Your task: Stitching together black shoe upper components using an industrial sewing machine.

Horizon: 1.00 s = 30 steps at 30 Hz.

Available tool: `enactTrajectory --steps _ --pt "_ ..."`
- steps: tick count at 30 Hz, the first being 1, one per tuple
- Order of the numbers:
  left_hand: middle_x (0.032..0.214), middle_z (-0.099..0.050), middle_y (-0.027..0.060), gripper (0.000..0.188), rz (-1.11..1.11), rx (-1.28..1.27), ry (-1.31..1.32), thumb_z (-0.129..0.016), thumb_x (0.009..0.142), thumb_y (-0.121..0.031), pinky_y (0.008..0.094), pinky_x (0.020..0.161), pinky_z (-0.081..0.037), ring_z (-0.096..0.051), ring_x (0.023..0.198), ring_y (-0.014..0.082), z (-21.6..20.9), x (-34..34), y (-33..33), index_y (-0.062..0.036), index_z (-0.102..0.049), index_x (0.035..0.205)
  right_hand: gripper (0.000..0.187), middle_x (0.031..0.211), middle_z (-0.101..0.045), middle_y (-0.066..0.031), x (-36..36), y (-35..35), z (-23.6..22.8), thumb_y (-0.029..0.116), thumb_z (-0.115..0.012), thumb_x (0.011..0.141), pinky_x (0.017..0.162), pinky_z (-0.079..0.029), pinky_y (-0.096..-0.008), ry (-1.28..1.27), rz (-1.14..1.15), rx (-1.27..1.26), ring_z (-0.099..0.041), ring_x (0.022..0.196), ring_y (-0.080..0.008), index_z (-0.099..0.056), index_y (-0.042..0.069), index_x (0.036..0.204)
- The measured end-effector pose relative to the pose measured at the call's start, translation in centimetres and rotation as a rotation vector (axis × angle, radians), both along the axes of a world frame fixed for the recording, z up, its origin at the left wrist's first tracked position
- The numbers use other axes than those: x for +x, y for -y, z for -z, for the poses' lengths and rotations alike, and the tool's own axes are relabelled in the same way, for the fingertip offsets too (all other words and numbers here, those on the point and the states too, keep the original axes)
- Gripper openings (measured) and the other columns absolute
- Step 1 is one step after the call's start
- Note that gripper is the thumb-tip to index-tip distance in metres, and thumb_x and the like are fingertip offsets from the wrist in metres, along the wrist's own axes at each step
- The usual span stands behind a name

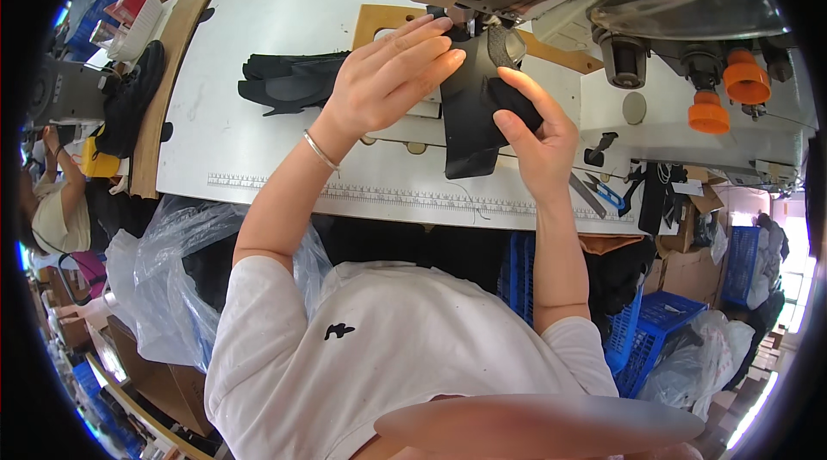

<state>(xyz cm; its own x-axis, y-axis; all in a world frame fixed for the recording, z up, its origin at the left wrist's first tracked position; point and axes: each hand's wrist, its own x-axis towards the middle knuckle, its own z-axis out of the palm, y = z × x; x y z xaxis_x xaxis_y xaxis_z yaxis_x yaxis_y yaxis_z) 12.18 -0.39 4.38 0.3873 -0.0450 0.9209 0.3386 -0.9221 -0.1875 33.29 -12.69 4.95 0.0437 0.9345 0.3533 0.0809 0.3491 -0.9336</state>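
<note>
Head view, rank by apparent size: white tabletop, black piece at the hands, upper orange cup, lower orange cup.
1. White tabletop
2. Black piece, partly covered
3. Upper orange cup and lower orange cup: too alike, and nearness unsure, so unranked

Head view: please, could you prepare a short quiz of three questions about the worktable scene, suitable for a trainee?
1. What colour is the piece at the right hand?
2. Where in the picture does the blue-handled tool lie?
A. Left of the right hand
B. In the right hand's grip
C. Right of the right hand
3. Fill the gap: the bracelet is on the person's ____ wrist.

Key: 1. Black; 2. C; 3. left
</note>
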Motion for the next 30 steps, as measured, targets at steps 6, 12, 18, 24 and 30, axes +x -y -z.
enactTrajectory --steps 6,12,18,24,30 --pt "0.108 -0.074 0.008 0.027 0.013 0.008 -0.02 -0.074 0.08 -0.009 0.0365 0.09 -0.065 -0.074 0.108 0.0274 -0.7 -0.4 0.2 -0.0029 -0.078 0.106 0.042 0.129 -0.07 -0.0063 0.5 -0.8 -0.2 0.005 -0.074 0.095 0.096 -0.052 -0.0236 -0.028 -0.003 0.028 -0.065 0.111 -0.0098 -0.066 0.001 0.136" --pt "0.105 -0.074 0.0086 0.025 0.011 0.006 -0.063 -0.073 0.081 -0.008 0.0368 0.09 -0.065 -0.075 0.106 0.0277 -1.2 -0.7 -0.1 -0.0022 -0.076 0.105 0.04 0.125 -0.07 -0.0072 0.5 -1.3 -0.7 0.005 -0.073 0.096 0.093 -0.054 -0.0236 -0.05 -0.008 -0.017 -0.067 0.107 -0.0103 -0.066 0.0 0.135" --pt "0.105 -0.073 0.0087 0.024 0.013 0.051 -0.063 -0.073 0.08 -0.006 0.0386 0.091 -0.065 -0.075 0.106 0.0284 -1.5 -0.6 -0.4 -0.0008 -0.076 0.103 0.039 0.124 -0.069 -0.0079 0.6 -2.1 -0.9 0.004 -0.071 0.096 0.094 -0.055 -0.0258 -0.064 -0.012 0.018 -0.067 0.107 -0.0115 -0.066 -0.001 0.134" --pt "0.105 -0.073 0.0077 0.024 0.01 -0.003 -0.139 -0.074 0.078 -0.006 0.0382 0.091 -0.065 -0.074 0.107 0.0277 -2.8 -1.0 -0.6 -0.0011 -0.075 0.102 0.037 0.126 -0.068 -0.0083 0.0 -2.4 -0.7 0.003 -0.072 0.096 0.095 -0.055 -0.0263 -0.074 0.026 0.03 -0.066 0.107 -0.0116 -0.066 -0.001 0.133" --pt "0.105 -0.073 0.0062 0.023 -0.01 0.006 -0.173 -0.074 0.078 -0.007 0.0341 0.082 -0.064 -0.075 0.105 0.0262 -3.8 -1.1 -0.6 -0.0021 -0.073 0.101 0.049 0.137 -0.052 -0.0142 -1.2 -1.3 0.0 0.018 -0.083 0.088 0.107 -0.046 -0.0413 0.39 0.37 0.249 -0.054 0.126 -0.028 -0.068 0.008 0.134"
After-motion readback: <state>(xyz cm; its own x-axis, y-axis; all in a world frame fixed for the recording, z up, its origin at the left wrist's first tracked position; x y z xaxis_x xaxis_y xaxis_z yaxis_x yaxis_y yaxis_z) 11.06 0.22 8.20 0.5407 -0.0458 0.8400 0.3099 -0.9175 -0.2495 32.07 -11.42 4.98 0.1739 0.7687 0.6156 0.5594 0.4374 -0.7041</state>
